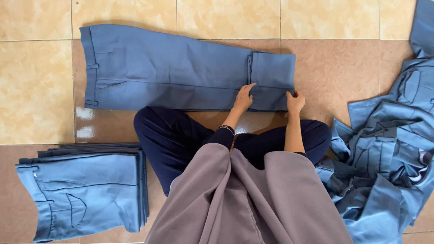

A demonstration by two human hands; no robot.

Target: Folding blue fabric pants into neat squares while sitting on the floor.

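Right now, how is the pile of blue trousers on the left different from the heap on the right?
The left pile is folded flat and stacked with edges lined up; the right heap is crumpled and loose. The left pile is compact, while the right heap sprawls wide and runs off the picture's edge. Neither is touched: both hands, left hand and right hand, rest on a third pair spread out. All are the same blue cloth.

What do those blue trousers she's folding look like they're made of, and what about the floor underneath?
The trousers look like a smooth, matte woven cloth, perhaps a cotton blend: they lie flat, hold a sharp fold under the left hand and right hand, and show stitched seams. The floor looks like glazed ceramic tile: marbled beige, grout lines, glossy reflections.
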